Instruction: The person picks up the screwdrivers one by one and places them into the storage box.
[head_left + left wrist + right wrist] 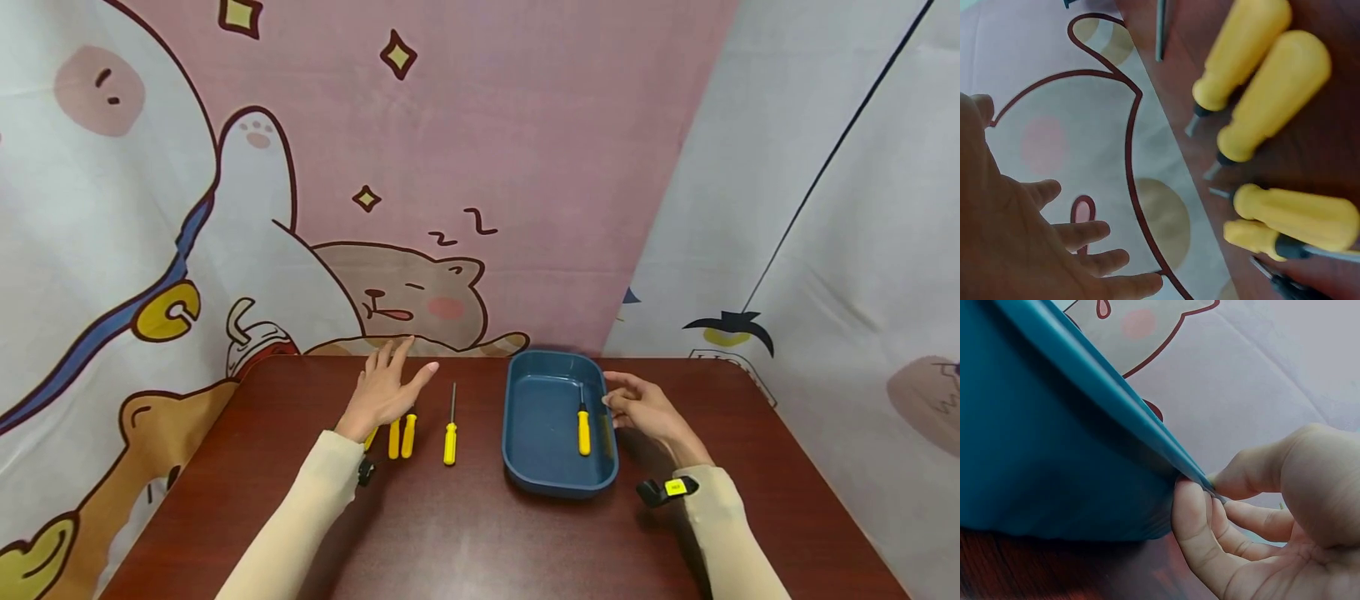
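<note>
My left hand [382, 390] hovers over the left part of the table with fingers spread and holds nothing. Beneath and beside it lie several yellow-handled screwdrivers [408, 437], partly hidden by the hand; the left wrist view shows their short, stout handles [1275, 97] more fully. A longer screwdriver [450, 443] lies by itself between that hand and a blue tray [561, 490]. At the tray's right side, my right hand [647, 410] pinches the rim [1166, 440] between thumb and fingers. Inside the tray rests one yellow-handled screwdriver [583, 433], its shaft towards the far end.
The dark red-brown wooden table [450, 542] ends at a cartoon-printed cloth [555, 183] hanging behind it. A black-tipped tool [1285, 284] lies at the bottom right of the left wrist view. Each wrist wears a dark strapped camera [660, 492].
</note>
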### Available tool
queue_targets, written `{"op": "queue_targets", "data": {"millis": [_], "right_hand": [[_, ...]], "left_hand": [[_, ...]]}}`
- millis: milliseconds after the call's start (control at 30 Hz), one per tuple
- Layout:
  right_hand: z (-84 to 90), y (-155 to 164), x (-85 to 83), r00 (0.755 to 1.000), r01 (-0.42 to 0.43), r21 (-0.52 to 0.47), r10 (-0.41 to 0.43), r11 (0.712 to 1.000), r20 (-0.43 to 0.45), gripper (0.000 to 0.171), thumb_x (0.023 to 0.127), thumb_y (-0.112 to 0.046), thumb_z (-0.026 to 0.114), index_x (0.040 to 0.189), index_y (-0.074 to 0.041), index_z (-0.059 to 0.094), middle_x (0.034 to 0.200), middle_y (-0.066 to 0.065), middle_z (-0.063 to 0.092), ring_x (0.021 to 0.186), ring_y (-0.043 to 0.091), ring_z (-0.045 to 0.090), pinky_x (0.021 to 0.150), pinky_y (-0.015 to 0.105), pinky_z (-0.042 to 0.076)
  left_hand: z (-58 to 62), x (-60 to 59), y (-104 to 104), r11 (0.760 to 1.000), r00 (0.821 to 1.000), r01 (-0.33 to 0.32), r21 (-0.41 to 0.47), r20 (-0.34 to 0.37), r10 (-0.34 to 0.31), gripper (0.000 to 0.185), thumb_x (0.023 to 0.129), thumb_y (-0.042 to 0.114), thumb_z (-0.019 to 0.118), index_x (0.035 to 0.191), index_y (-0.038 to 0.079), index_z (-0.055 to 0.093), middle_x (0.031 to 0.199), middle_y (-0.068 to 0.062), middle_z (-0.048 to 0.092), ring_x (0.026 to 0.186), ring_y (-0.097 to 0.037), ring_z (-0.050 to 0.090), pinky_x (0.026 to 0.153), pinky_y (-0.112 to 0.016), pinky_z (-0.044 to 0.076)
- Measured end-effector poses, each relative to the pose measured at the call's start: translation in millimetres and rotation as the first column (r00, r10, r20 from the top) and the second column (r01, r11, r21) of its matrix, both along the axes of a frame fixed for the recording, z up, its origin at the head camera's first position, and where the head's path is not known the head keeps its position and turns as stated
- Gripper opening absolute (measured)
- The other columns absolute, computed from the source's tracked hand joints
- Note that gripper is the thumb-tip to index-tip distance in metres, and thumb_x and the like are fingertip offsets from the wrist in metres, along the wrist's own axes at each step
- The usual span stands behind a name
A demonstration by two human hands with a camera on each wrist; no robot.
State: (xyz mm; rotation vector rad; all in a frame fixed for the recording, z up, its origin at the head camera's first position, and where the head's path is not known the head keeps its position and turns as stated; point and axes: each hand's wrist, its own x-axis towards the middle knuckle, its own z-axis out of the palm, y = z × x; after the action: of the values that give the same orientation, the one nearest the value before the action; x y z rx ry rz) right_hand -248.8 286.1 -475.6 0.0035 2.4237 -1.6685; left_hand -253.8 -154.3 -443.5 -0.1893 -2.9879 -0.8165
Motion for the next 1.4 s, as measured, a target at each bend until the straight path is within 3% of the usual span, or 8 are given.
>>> {"op": "queue_targets", "data": {"millis": [433,667,1100,1400], "right_hand": [[-0.4,1,3.0,1.000,0.009,-0.019,-0.009,1.000,0.004,0.057,0.101,-0.007,0.056,0.155,-0.004,0.039,0.121,0.029,0.062,0.084,0.020,0.065,0.074,0.033,0.062],[0.1,0,1.3,1.000,0.012,-0.022,-0.012,1.000,0.006,0.057,0.101,-0.006,0.057,0.154,-0.003,0.039,0.119,0.030,0.064,0.083,0.020,0.065,0.072,0.033,0.062],[2.3,-1,1.3,1.000,0.011,-0.020,-0.011,1.000,0.008,0.057,0.101,-0.007,0.059,0.155,-0.003,0.039,0.118,0.028,0.065,0.084,0.021,0.064,0.073,0.034,0.062],[2.3,-1,2.0,1.000,0.004,-0.026,-0.004,1.000,-0.001,0.058,0.101,-0.007,0.059,0.155,-0.003,0.039,0.115,0.028,0.065,0.083,0.020,0.065,0.072,0.033,0.062]], "left_hand": [[-16.0,9.7,-36,0.999,0.998,-0.049,-0.016,0.037,0.049,0.085,0.100,0.068,0.042,0.165,0.019,0.019,0.167,-0.025,0.020,0.153,-0.052,0.017,0.113,-0.077,0.027],[-21.4,15.9,-55,0.999,0.997,-0.043,-0.025,0.059,0.045,0.083,0.102,0.065,0.042,0.165,0.017,0.018,0.166,-0.028,0.021,0.150,-0.054,0.020,0.108,-0.077,0.034],[-34.8,22.5,-85,0.995,0.996,-0.029,-0.091,0.086,0.037,0.071,0.105,0.042,0.052,0.161,0.006,0.027,0.158,-0.033,0.032,0.143,-0.057,0.032,0.109,-0.073,0.037],[-39.4,25.7,-96,0.989,0.997,-0.003,-0.150,0.071,0.014,0.068,0.100,0.025,0.063,0.157,0.001,0.034,0.152,-0.033,0.041,0.136,-0.054,0.041,0.108,-0.068,0.042]]}}
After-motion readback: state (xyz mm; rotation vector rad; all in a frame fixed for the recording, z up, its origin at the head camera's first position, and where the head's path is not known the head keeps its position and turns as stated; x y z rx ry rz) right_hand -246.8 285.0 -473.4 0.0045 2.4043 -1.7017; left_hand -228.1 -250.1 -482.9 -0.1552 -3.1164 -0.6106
